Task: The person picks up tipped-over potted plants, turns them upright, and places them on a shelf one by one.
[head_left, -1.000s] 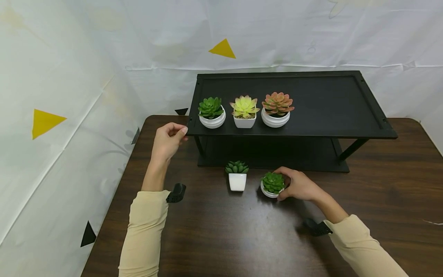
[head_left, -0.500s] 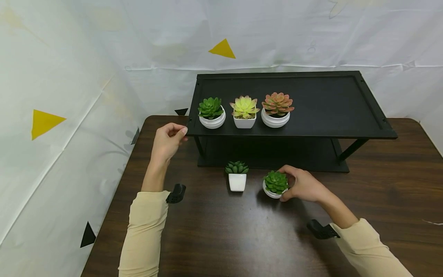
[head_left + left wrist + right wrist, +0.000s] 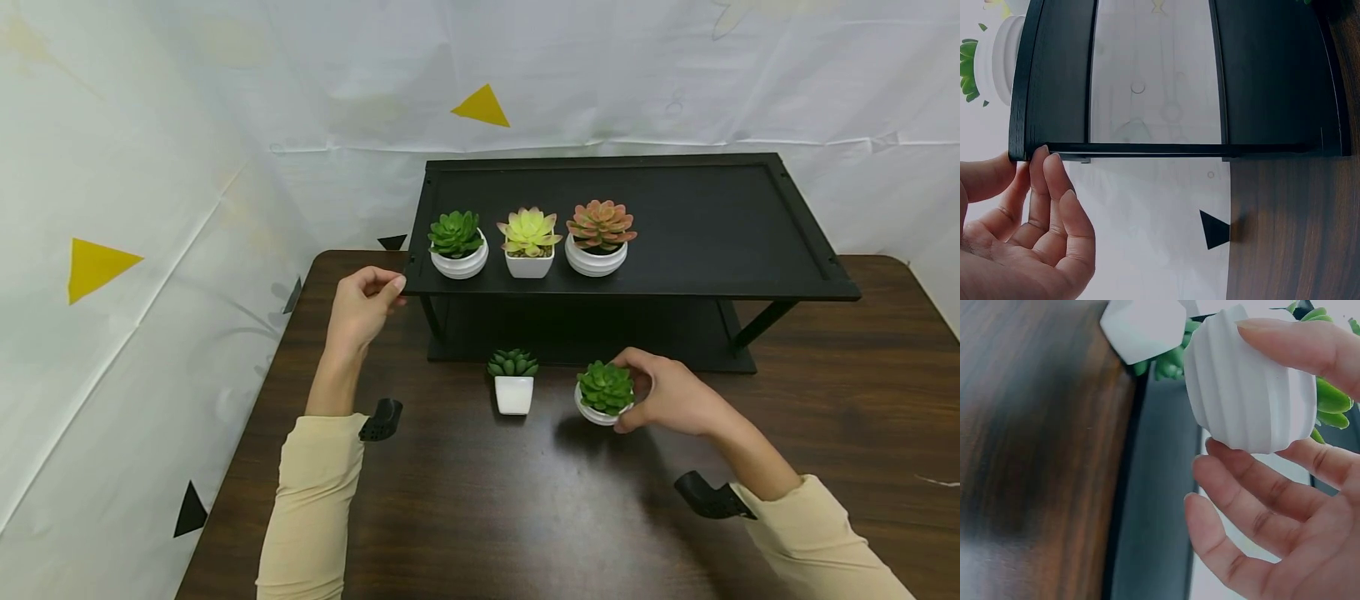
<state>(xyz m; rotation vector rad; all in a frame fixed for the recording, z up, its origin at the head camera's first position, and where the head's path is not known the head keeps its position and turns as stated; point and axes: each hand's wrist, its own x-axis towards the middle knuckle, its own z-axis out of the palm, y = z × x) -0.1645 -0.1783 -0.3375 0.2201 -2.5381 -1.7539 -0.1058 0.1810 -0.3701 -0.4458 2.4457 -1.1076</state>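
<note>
My left hand (image 3: 358,310) pinches the front left corner of the black two-tier shelf (image 3: 712,225); in the left wrist view the thumb and fingertips (image 3: 1040,153) close on the top board's edge. My right hand (image 3: 671,396) holds a green potted succulent (image 3: 606,387) by its round white pot, thumb on one side and fingers on the other. The ribbed pot (image 3: 1247,387) is tilted in the right wrist view, and in the head view it hangs over the table with its shadow below. Left of it, a dark green succulent in a square white pot (image 3: 514,393) stands on the table.
On the shelf's top stand a green succulent (image 3: 457,243), a yellow-green one (image 3: 529,242) and a reddish one (image 3: 600,237), in a row toward the left. The brown wooden table (image 3: 465,508) is bordered by white sheeting (image 3: 360,75) behind and at the left.
My right hand has lifted the green potted succulent off the table and carried it slightly right, its shadow now apart from the pot. My left hand stays at the shelf corner.
</note>
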